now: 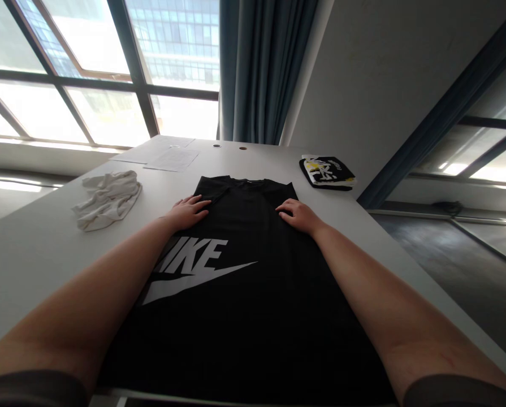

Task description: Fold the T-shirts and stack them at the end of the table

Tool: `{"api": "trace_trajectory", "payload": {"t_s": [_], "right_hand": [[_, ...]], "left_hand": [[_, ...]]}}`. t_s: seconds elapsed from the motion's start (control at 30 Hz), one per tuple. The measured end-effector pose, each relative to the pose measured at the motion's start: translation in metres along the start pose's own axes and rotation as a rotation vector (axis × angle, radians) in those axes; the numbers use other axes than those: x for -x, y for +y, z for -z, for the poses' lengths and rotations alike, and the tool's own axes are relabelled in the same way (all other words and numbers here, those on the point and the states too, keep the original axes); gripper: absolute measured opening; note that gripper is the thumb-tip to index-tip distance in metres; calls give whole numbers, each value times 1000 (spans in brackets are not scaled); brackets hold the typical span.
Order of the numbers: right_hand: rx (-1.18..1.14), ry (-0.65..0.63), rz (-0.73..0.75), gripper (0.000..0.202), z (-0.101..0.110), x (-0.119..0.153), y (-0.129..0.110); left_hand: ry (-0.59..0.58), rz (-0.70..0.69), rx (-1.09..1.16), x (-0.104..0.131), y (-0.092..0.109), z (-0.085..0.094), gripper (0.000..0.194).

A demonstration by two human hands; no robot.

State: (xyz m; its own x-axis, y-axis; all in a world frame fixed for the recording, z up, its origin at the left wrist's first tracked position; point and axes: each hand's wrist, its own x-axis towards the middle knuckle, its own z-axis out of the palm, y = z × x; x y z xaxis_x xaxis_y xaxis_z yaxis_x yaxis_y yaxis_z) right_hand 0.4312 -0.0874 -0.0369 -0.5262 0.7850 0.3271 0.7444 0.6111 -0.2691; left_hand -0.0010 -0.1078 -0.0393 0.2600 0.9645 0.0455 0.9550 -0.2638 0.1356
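Note:
A black T-shirt (261,316) lies spread out before me, its collar at the far end and its lower edge by the near edge of the table. White NIKE lettering and a swoosh mark its left side, partly covered by my left forearm. My left hand (189,213) rests flat on the shirt's left side below the sleeve, fingers spread. Across from it, my right hand (298,216) touches the right side near the other sleeve, its fingers loosely bent and apart. Neither hand grips the cloth.
On the white table (36,254), a crumpled white cloth (108,200) lies to the left. Paper sheets (172,159) lie at the far left. A folded stack of printed clothes (328,172) sits at the far right. Behind are windows and a blue curtain (263,73).

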Motion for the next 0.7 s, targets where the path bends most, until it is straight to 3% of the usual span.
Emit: {"api": "trace_trajectory", "payload": {"t_s": [0.13,0.3,0.53,0.7], "right_hand": [[79,54,-78,41,-6,-1,9],[127,-133,-245,61,-17,-3,28],[135,-189,-253,63,-21,-3,38],[142,-196,-259,64,-21,-3,32]], "left_hand": [[1,1,4,0,0,0,62],[-5,3,-2,1,1,1,62],[79,-128,-33,0,0,-1,60],[69,-195,-11,0,1,0,61]]}}
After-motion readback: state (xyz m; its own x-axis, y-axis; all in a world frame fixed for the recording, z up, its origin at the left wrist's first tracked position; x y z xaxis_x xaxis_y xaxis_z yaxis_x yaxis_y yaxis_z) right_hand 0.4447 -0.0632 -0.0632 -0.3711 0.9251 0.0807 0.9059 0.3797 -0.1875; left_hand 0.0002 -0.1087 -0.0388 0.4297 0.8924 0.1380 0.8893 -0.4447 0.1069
